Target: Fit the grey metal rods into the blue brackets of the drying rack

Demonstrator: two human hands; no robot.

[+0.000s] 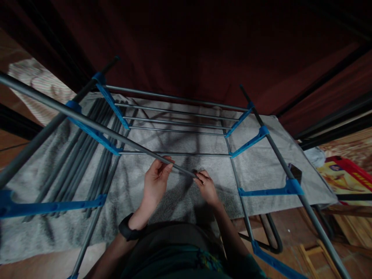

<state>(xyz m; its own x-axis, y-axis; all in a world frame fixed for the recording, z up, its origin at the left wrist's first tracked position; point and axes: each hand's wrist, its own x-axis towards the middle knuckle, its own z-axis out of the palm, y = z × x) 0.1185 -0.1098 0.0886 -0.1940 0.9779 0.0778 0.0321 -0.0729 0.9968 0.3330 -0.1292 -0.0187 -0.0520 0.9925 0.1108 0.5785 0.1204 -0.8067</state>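
Striped cloth [40, 85]: one, between 9 and 10 o'clock, creased.
Grey tube [116, 135]: one, long; enters at the left edge, between 9 and 10 o'clock, slants down across the rack to an end just off centre, near 5 o'clock. In both hands.
Loose grey tubes [78, 162]: a batch, at 9 o'clock, side by side on a grey cover [209, 143].
Blue brackets, left set [93, 133]: 8 to 10 o'clock, on the rack's side rails.
Left hand [155, 180]: 7 o'clock; thumb and fingers pinched on the tube. Black wristband [129, 228] below.
Rack [203, 154]: grey rods, crossbars spanning about 12 o'clock.
Right hand [207, 190]: 5 o'clock; fingertips closed around the tube's end.
Blue bracket, lower right [270, 191]: 4 o'clock.
Wooden frame [308, 255]: 4 o'clock, on the floor.
Red-and-yellow box [344, 174]: just past 3 o'clock.
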